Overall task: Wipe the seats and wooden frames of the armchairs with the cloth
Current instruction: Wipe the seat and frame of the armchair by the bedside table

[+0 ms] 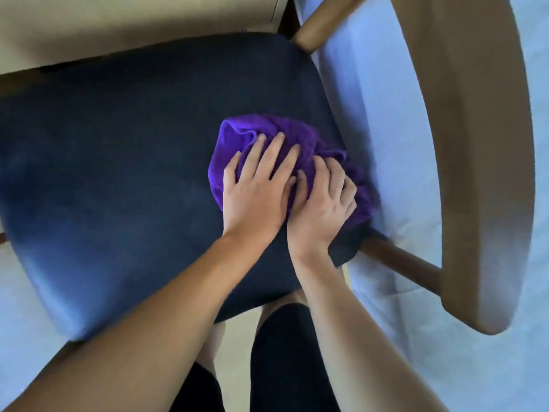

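Observation:
A purple cloth (269, 129) lies bunched on the dark navy seat (124, 162) of an armchair, near the seat's right edge. My left hand (255, 188) presses flat on the cloth with its fingers spread and straight. My right hand (323, 200) sits beside it, touching the left hand, with fingers curled into the cloth's right part. The wooden armrest (475, 162) curves down the right side. A wooden rail (401, 260) joins it to the seat just right of my right wrist.
Another wooden post (323, 25) of the frame rises at the seat's far right corner. Pale floor (395, 120) shows between seat and armrest. A beige surface (133, 22) lies beyond the seat. My legs in dark clothing (282, 358) stand at the seat's front edge.

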`<state>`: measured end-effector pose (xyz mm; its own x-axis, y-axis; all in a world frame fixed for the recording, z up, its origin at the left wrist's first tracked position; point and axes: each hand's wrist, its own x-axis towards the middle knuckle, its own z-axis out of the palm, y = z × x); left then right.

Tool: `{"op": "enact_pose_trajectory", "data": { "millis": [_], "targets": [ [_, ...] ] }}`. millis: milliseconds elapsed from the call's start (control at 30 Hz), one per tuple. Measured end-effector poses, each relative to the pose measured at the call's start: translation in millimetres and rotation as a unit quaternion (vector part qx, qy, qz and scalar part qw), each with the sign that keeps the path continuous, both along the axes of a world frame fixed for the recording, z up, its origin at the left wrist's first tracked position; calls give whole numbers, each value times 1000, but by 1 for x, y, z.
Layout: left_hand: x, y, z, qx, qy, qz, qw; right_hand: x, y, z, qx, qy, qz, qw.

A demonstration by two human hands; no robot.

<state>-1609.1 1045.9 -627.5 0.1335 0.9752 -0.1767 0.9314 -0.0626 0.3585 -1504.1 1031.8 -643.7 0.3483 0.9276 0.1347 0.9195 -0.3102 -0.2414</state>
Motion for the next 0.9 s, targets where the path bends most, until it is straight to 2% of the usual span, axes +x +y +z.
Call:
{"op": "enact_pose_trajectory", "data": {
  "millis": [133, 300, 400, 500, 600, 700, 900],
  "targets": [
    [7, -24, 3, -15, 10, -15, 1000, 4, -31, 2, -15, 1, -9, 1000],
    [8, 57, -5, 14, -4, -91, 996, 10, 43, 1, 17, -7, -50, 999],
    [27, 111, -3, -28, -5, -86, 996, 17, 98, 1, -25, 66, -102, 992],
    [36, 122, -2, -31, 3, -68, 997, 17, 104, -4, -43, 78, -110, 990],
    [35, 82, 0, -10, -38, -50, 998, 21, 65, 2, -5, 42, -81, 996],
    [38, 21, 1, 3, -63, -66, 996, 32, 4, 6, -9, -5, -77, 997],
    [29, -92, 9, -36, -52, -99, 993, 38, -113, 10, -55, 44, 10, 997]
  ]
}}
